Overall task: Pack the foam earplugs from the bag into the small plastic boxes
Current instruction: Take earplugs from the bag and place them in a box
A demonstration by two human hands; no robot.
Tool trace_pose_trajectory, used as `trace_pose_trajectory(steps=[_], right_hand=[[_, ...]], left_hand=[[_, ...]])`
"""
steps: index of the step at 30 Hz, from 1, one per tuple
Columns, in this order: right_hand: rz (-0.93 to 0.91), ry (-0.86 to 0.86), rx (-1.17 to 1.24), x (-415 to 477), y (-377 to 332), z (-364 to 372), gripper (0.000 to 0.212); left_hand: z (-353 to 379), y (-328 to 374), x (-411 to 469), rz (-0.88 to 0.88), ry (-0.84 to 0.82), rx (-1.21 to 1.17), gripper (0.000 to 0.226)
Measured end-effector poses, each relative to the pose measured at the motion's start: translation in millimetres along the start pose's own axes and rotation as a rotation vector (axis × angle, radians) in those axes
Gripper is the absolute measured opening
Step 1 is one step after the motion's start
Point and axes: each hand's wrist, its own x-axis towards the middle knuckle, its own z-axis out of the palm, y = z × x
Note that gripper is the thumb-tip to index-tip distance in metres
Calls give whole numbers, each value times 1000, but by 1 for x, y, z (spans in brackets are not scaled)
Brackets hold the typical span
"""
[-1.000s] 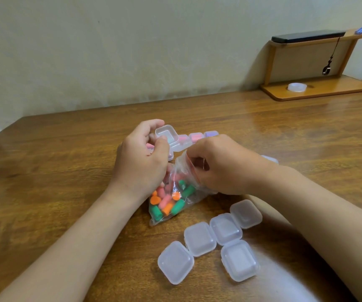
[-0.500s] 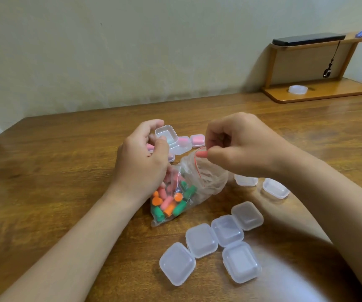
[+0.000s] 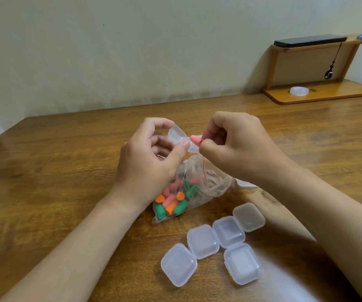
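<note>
A clear plastic bag (image 3: 199, 188) holding several green, orange and pink foam earplugs lies on the wooden table (image 3: 66, 171) between my wrists. My left hand (image 3: 147, 162) holds a small clear box (image 3: 176, 135) with its lid open, raised above the bag. My right hand (image 3: 236, 144) pinches a pink earplug (image 3: 196, 140) right at the box's opening. Several shut clear boxes (image 3: 214, 243) lie in a cluster on the table in front of the bag. Another clear box (image 3: 244, 183) shows partly under my right forearm.
A wooden desk shelf (image 3: 321, 92) stands at the back right with a roll of clear tape (image 3: 299, 91) on its base and a black device (image 3: 310, 40) on top. The wall runs along the table's far edge.
My right hand drew a pink earplug out of the bag and carried it left to the box. My left hand lifted the open box off the table.
</note>
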Motion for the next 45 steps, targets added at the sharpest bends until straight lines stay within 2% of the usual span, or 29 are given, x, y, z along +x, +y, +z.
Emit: trace_pose_trajectory(steps=[9,19,25,33,36,45], right_hand=[[-27,-33,-31,-2,-2,-1,5],[-34,-83,49,-1,1,-1,12],[-36,-87,75,-1,0,-2,16],[-56,-145,83,-2,-2,-3,20],[-55,-143,81,-1,-1,-5,15],[10,-277,-45,1,-1,-20,9]], left_hand=[[0,3,-2,61,7,15,38],[-1,7,-2,81,22,30,37],[0,8,-1,34,43,-19,45],[-2,13,2,-65,53,-96,44],[-2,10,3,-76,64,-97,42],[-2,1,5,-117,49,-15,42]])
